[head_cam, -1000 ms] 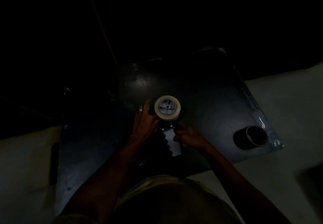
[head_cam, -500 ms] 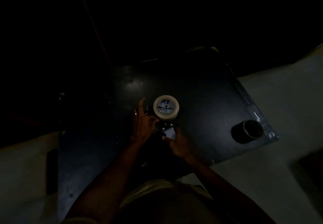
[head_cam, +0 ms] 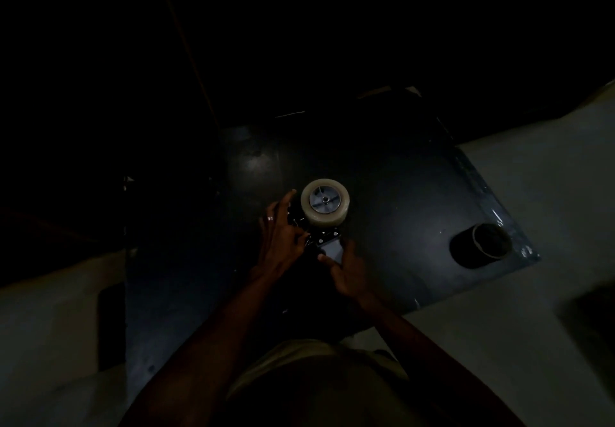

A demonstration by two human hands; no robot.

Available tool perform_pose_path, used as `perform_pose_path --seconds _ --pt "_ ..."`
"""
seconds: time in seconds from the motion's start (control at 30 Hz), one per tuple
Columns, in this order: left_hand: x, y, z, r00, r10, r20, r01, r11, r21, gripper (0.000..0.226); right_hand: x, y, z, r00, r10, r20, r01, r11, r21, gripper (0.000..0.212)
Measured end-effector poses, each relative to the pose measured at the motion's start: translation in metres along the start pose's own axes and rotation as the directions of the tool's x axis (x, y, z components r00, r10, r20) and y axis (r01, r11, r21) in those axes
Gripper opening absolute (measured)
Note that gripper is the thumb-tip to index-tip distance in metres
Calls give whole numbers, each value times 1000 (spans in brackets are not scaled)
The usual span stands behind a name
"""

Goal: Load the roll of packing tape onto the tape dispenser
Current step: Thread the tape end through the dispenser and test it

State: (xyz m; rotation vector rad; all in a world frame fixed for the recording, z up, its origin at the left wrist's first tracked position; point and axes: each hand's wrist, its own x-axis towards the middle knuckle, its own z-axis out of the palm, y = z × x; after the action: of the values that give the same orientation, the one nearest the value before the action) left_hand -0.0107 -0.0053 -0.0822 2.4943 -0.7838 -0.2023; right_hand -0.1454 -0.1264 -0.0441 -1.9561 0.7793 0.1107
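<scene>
- I'm looking down on a very dark scene, and the roll of packing tape [head_cam: 325,207] sits on the hub of the tape dispenser [head_cam: 322,237], out in the middle of the dark table [head_cam: 392,193]
- The grey hub shows through the roll's core, same place on the table as half a second back
- My left hand [head_cam: 279,239] lies just left of the roll, fingers stretched out long and loose, nothing clasped in them; fingertips are right by the dispenser's frame under the roll, but it's too dark to call whether they touch
- A ring [head_cam: 270,218] glints on one finger of that hand
- My right hand [head_cam: 346,268] is on the near end of the dispenser, thumb and fingers curled around the pale flap [head_cam: 332,249] there, pinching it from both sides
- A second ago that right hand sat further right with the flap's jagged edge showing below it; now it has slid in over the flap and covers the lower part
- The left hand has barely shifted across the three frames
- A dark spare roll [head_cam: 481,249] lies on its side near the table's right edge, well apart from both hands, unmoved
- Pale floor [head_cam: 515,326] shows around the table
</scene>
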Motion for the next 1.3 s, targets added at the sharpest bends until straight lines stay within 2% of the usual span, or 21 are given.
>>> perform_pose_path --seconds 0.13,0.23,0.37,0.5,0.57,0.63,0.73,0.83,0.9,0.93,1.0,1.07,1.13,1.2,1.3 --pt "-7 -5 2 997 -81 -3 81 997 -1 56 -3 -3 0 1000 -21 -4 20 999 -33 66" --pt "-20 -17 8 981 -191 -39 185 976 -118 60 -3 -1 1 1000 -26 -5 26 999 -35 69" --pt "-39 -36 12 961 -270 -67 254 950 -182 46 0 3 4 999 22 30 -23 1000 5 70" --pt "-42 -26 -6 975 -162 -155 139 979 -151 3 -2 0 -1 1000 -4 14 4 1000 -14 68" --pt "-46 -30 -10 979 -94 -180 73 990 -118 7 -1 0 -2 1000 -8 26 8 1000 -14 69" --pt "-51 -47 -9 983 -42 -176 12 986 -168 7 1 1 -1 999 -36 18 36 999 4 70" --pt "-49 -65 -13 994 65 -89 -79 984 -158 6 5 2 -2 999 15 51 -17 999 32 69" --pt "-40 -69 -24 994 105 -24 -107 990 -90 6 8 4 2 1000 -17 4 17 996 -86 72" --pt "-37 -71 -29 996 91 9 -90 993 -81 18 10 4 4 989 -120 -88 80 925 -371 81" --pt "-37 -71 -31 996 84 21 -82 993 -82 26 10 2 4 972 -214 -101 129 838 -529 83" --pt "-38 -66 -37 995 94 17 -92 991 -93 36 13 -9 4 924 -382 14 285 665 -691 78" --pt "-38 -60 -43 993 121 14 -119 987 -107 37 20 -20 7 845 -505 178 464 524 -714 62" --pt "-37 -60 -44 993 114 5 -113 989 -95 35 30 -22 10 763 -587 272 570 411 -711 42" --pt "-35 -65 -43 998 66 23 -64 994 -88 32 38 -26 7 752 -583 308 599 408 -689 31" --pt "-35 -74 -37 996 89 23 -87 994 -71 32 47 -35 7 747 -586 314 602 394 -695 29"
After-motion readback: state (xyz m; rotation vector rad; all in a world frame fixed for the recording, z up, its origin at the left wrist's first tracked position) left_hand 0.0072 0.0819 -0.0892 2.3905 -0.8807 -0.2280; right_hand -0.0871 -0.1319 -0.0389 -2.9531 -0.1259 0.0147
